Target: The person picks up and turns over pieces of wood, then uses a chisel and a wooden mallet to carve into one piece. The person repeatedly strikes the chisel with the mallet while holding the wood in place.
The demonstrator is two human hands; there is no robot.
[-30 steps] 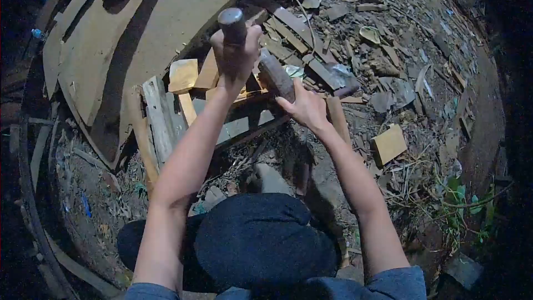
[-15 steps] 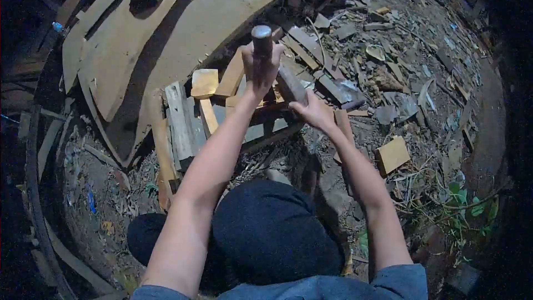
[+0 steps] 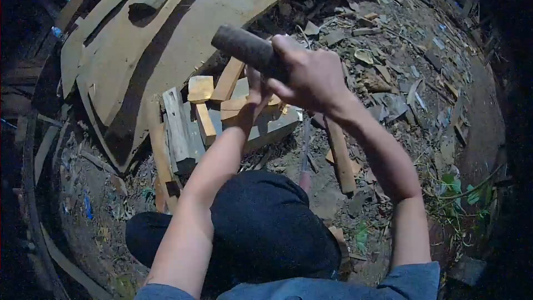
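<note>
My right hand (image 3: pixel 316 75) is closed round a thick, dark, round wooden mallet (image 3: pixel 241 47), raised above the wood and tilted up to the left. Behind and below it, my left hand (image 3: pixel 255 86) is closed and partly covered by the mallet and my right hand. Its upright chisel, whose metal-capped handle showed earlier, is now hidden behind them. Close under my left hand lies a light brown wood piece (image 3: pixel 233 110) on a grey block (image 3: pixel 272 133). Orange-brown offcuts, a small block (image 3: pixel 200 88) and a slanting piece (image 3: pixel 228 79), lie just to the left.
Large curved wooden slabs (image 3: pixel 233 0) lie at the upper left. A weathered plank (image 3: pixel 176 125) stands left of the grey block. Wood scraps and chips (image 3: pixel 377 83) litter the ground at right. A long wood strip (image 3: pixel 340 158) lies before my right forearm, with green plants (image 3: pixel 458 189) farther right.
My right hand has lifted the mallet up and to the left, from beside the chisel to above my left hand. My left hand has shifted slightly down and its chisel handle is now covered.
</note>
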